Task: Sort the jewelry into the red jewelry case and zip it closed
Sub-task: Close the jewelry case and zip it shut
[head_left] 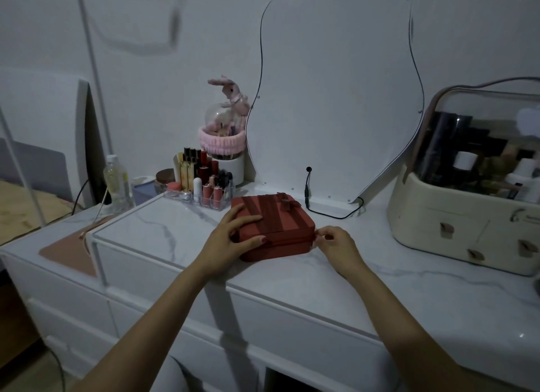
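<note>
**Zipper risk at the case corner**

Near bottom: forearms reaching up. Left hand spread flat, pressing red jewelry case at frame centre on counter. Right hand pinching at right corner, probably zipper pull. Possible jam at corner; possible sliding if pressing weakens.

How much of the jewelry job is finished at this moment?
Done, it seems: the red jewelry case lies with its lid down, no loose jewelry visible. In hand: left hand steadies the lid, right hand pinches at the case's corner, probably the zip pull. Left: finishing the zip.
</note>
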